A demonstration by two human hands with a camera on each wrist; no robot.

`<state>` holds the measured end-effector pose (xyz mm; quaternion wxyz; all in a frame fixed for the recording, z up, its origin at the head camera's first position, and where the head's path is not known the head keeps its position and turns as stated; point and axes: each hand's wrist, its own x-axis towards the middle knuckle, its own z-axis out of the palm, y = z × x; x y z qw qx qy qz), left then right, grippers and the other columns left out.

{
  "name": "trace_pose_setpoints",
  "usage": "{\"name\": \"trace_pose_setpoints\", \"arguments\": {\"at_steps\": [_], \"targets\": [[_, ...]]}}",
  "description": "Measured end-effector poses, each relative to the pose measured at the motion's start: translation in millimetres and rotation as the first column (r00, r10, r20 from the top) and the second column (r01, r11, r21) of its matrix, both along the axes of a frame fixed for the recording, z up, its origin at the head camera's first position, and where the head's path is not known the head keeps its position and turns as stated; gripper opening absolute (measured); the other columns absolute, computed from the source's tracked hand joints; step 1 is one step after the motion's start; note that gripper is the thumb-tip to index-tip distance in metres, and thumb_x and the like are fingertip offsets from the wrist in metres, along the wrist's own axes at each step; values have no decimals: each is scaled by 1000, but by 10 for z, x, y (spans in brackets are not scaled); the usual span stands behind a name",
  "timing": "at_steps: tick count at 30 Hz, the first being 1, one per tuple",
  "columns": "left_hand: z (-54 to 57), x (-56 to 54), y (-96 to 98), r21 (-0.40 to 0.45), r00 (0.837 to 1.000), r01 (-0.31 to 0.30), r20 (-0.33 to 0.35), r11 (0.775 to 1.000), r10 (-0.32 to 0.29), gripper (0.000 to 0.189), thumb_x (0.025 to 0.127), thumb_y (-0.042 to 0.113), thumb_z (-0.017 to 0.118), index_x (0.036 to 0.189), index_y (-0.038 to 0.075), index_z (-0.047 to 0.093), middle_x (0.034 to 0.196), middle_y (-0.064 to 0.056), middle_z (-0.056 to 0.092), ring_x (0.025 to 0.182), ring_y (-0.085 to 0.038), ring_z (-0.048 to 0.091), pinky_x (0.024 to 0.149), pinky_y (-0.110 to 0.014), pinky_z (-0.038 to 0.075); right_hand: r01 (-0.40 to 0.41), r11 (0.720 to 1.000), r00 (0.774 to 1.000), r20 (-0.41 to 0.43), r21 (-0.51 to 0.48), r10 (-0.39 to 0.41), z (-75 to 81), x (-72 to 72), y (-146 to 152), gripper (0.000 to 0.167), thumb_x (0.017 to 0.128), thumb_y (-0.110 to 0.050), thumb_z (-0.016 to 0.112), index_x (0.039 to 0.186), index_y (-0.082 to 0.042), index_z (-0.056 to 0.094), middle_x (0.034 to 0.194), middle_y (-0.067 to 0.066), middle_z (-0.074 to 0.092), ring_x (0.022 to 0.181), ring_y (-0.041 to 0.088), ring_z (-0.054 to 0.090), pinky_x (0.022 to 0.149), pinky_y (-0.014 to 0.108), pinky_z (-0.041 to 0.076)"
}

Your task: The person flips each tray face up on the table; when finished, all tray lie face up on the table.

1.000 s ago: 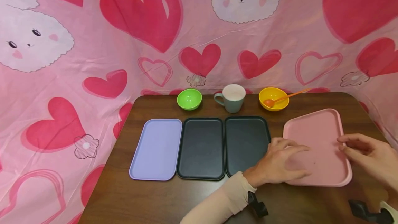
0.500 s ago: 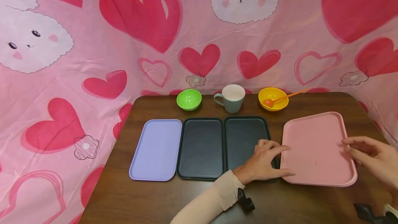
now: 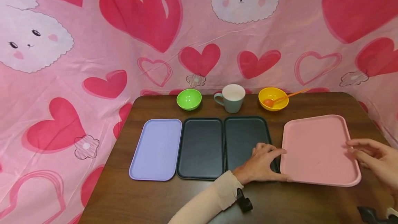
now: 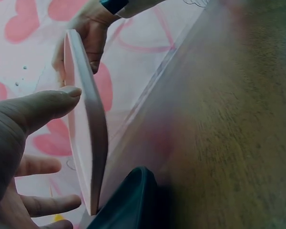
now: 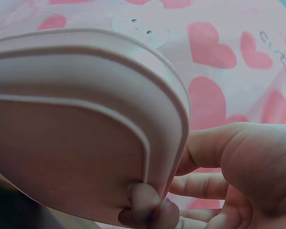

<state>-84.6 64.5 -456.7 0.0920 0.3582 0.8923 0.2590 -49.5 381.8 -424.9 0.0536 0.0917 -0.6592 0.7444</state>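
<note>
A pink tray [image 3: 317, 148] slants at the table's right side, its right edge raised. My right hand [image 3: 374, 158] pinches that edge; the right wrist view shows fingertips [image 5: 144, 198] against the tray's underside [image 5: 62, 148]. At the opposite edge is my left hand [image 3: 262, 163], thumb and fingers spread along the rim. From the left wrist, the thumb [image 4: 52, 105] overlaps the pink tray's rim [image 4: 88, 95] while the other fingers stay extended. A dark tray [image 3: 247, 141] lies flat under and beside my left hand, partly hidden by it.
Left of it lie another dark tray [image 3: 201, 148] and a lavender tray [image 3: 156, 149], side by side. Along the back stand a green bowl [image 3: 189, 99], a grey-green mug [image 3: 234, 101] and a yellow bowl [image 3: 264, 96] holding an orange spoon [image 3: 292, 94]. A heart-patterned cloth [image 3: 202, 20] hangs behind.
My left hand has drawn back leftward from over the pink tray to its left edge. The tray's right side has come lower and slightly rightward with my right hand.
</note>
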Motion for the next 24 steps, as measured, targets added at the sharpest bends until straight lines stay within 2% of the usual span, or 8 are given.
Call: {"name": "trace_pose_setpoints", "arguments": {"at_steps": [5,12,16,20,24], "targets": [[-29,18,27,-23,1000,-2,3,1000,2,78,77,64,75,145,38,48,136,9,54,123,-10,40,94,-23,31,-41,994,999,-17,-103,40,-83,17,67,47,96,21,40,108,-9,75,96,-4,79,84,0,73,60,14,52],[-48,30,50,-20,1000,22,-12,1000,-22,75,79,63,75,144,35,50,137,14,59,121,-10,42,91,-22,29,-144,961,989,-42,-237,138,-200,20,185,44,97,19,37,114,-2,71,105,4,79,93,6,75,67,21,58],[-48,36,74,-6,1000,24,-11,1000,-24,71,80,61,75,142,33,53,138,17,60,118,-8,42,88,-21,27,-157,951,988,-40,-267,152,-246,36,213,44,99,18,34,115,-2,70,109,4,78,94,7,75,68,21,58],[-44,46,100,5,1000,16,21,1000,-16,68,82,60,74,141,34,53,140,19,59,116,-7,41,86,-20,27,-160,945,987,-44,-286,154,-274,58,214,45,99,18,33,116,-1,70,111,4,77,94,8,75,68,22,58],[-41,60,123,9,999,10,40,1000,-10,66,83,58,74,141,35,54,140,20,58,119,-8,40,90,-21,29,-156,943,988,-42,-295,150,-282,75,193,45,98,20,33,116,0,70,109,5,78,93,9,75,68,23,58]]}}
